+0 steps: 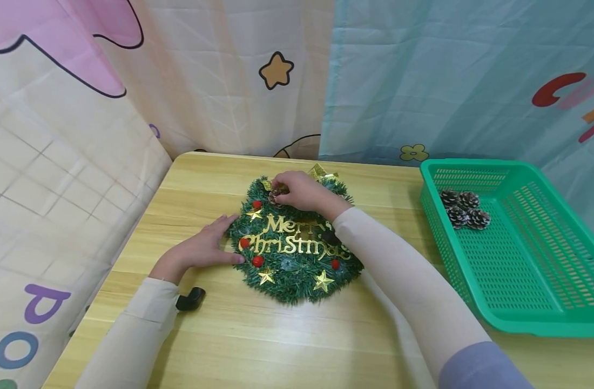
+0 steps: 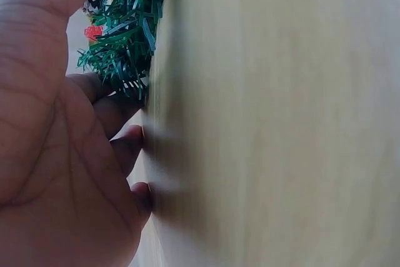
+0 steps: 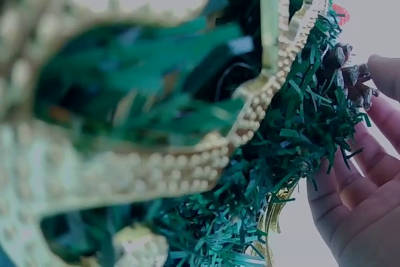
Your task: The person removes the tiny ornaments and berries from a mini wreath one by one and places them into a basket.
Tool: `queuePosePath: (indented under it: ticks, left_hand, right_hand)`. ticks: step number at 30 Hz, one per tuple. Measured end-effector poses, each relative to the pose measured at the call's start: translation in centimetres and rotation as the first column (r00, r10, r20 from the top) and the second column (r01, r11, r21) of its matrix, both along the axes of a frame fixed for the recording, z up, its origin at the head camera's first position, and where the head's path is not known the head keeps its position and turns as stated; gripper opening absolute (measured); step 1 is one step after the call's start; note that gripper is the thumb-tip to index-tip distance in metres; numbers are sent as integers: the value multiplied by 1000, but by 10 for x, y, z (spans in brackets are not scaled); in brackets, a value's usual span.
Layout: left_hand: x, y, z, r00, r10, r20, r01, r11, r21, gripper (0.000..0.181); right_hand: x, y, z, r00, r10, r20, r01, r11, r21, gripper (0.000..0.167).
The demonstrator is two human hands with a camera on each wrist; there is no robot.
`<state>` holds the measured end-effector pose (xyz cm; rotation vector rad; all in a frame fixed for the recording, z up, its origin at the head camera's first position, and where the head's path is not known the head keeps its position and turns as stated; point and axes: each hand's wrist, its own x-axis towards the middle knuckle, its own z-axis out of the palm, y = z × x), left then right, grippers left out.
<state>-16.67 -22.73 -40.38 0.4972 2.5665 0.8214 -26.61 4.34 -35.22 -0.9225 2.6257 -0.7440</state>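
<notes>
A green tinsel Christmas wreath [image 1: 297, 275] lies flat on the table, with gold "Merry Christmas" lettering [image 1: 289, 246], gold stars and red berries. At its upper left my right hand [image 1: 299, 190] pinches a brown pine cone [image 1: 276, 195] between thumb and fingers. The right wrist view has this pine cone [image 3: 353, 79] against the tinsel, and blurred gold lettering close to the lens. My left hand [image 1: 204, 246] rests at the wreath's left edge, thumb over the tinsel and fingers extended beside it. In the left wrist view, its fingertips touch the table along the greenery [image 2: 125, 48].
A green plastic basket [image 1: 452, 270] stands at the table's right, with several pine cones [image 1: 464, 209] in its far left corner. A gold bow [image 1: 321, 173] sits at the wreath's top. Printed curtains [image 1: 229, 81] hang behind and to the left of the wooden table [image 1: 277, 346].
</notes>
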Motion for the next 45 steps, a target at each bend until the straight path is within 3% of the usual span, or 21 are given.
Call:
queuePosePath:
  ticks: [22,34,45]
  left_hand:
    - [0,1,-2,1000,-3,-8,3,1000,10,113]
    - [0,0,-3,1000,6,4,-6,1000,3,116]
    - [0,-2,-4,1000,10,15,-10,1000,-3,115]
  right_hand:
    - [2,-1,1,1000,-19,2,19,1000,11,26]
    - [-1,-1,-1,1000,-16,1,16,1000,-7,19]
    - [1,-4,2,999,-44,29,46,995,-93,18]
